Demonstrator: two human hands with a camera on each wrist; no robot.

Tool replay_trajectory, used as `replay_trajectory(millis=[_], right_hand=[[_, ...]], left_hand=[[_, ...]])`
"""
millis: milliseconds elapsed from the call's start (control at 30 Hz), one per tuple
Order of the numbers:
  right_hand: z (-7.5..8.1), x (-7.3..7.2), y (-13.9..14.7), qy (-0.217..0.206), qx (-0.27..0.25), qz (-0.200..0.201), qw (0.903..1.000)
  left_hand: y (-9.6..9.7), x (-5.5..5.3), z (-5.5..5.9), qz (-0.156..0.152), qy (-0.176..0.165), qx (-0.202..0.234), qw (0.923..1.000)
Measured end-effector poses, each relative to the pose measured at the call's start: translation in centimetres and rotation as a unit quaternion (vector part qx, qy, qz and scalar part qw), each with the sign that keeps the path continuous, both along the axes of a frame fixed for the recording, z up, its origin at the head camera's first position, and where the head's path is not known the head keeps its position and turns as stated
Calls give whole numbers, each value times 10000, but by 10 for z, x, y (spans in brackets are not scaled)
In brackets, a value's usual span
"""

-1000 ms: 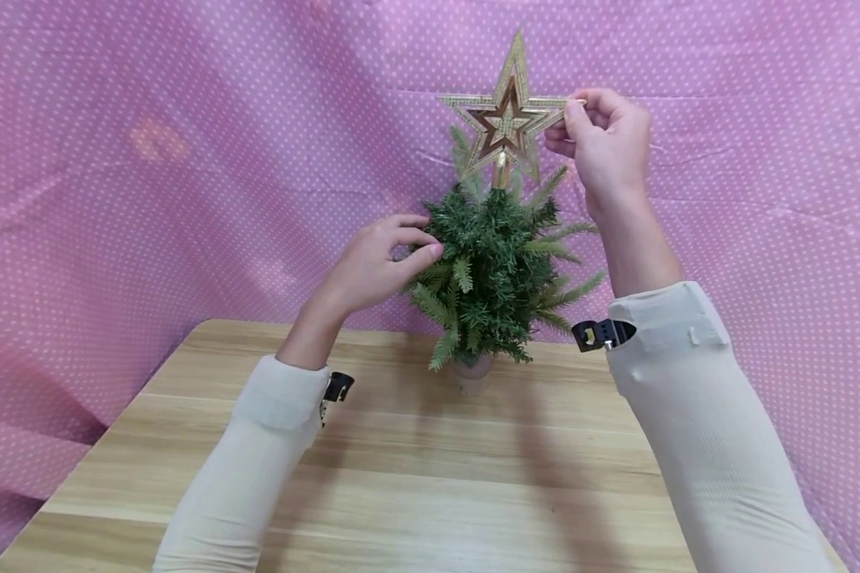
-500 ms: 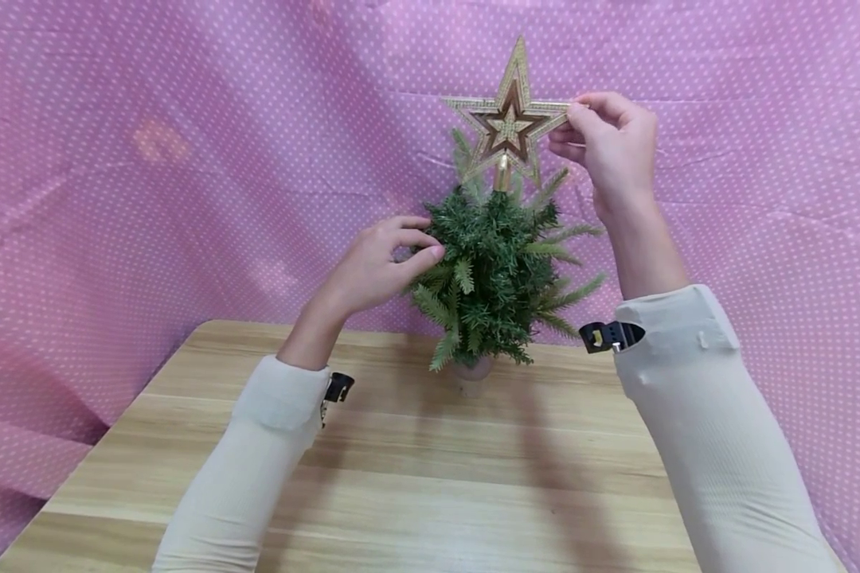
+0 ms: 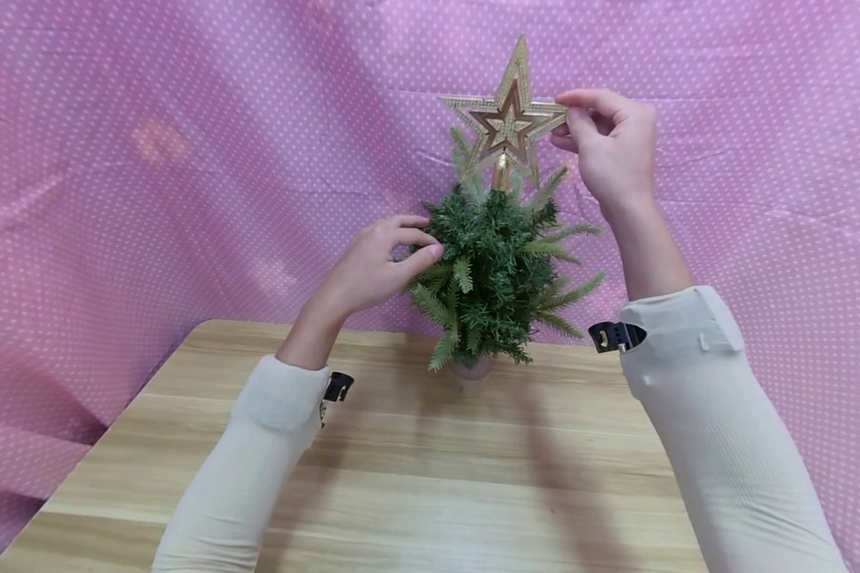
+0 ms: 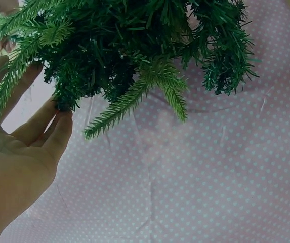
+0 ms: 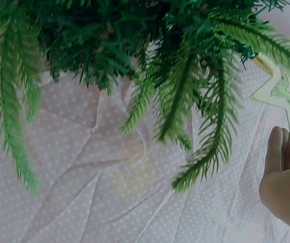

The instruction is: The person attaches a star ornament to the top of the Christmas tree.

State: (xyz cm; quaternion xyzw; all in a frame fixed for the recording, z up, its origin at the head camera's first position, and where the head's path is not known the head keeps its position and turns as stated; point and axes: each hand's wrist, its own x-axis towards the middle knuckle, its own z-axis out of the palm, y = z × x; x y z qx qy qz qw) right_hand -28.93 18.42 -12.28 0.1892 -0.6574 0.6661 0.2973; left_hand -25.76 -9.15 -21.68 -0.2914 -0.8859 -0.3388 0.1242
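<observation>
A gold star tree topper (image 3: pixel 507 126) stands upright on the top of a small artificial Christmas tree (image 3: pixel 498 255), its tube down among the upper branches. My right hand (image 3: pixel 615 151) pinches the star's right point between thumb and fingers. The right wrist view also has this hand (image 5: pixel 289 187) at the tip of the star (image 5: pixel 289 88). On the tree's left side my left hand (image 3: pixel 380 263) touches the branches with loosely bent fingers. Seen from the left wrist, fingers of the left hand (image 4: pixel 21 157) reach among the green needles (image 4: pixel 104 55).
The tree's pale base (image 3: pixel 471 372) rests near the far edge of a wooden table (image 3: pixel 430 493). Behind it hangs a pink cloth with white dots (image 3: pixel 258 159). Light green sprigs (image 3: pixel 573 294) stick out at the tree's right side.
The right fingers have shifted slightly on the star's point, and the right forearm has moved a little to the right. The star has barely moved. The left hand stays in place.
</observation>
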Motion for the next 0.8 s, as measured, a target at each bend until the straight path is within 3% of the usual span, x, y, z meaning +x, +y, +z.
replay_trajectory(millis=[200, 567, 800], right_hand=[[0, -1, 1, 59, 923, -632, 9937], [5, 1, 5, -269, 1362, -803, 9871], [2, 0, 5, -304, 1302, -703, 9885]], left_hand=[[-1, 1, 1, -13, -7, 7, 10000], [0, 2, 0, -2, 29, -49, 10000], [-1, 3, 0, -17, -15, 34, 10000]])
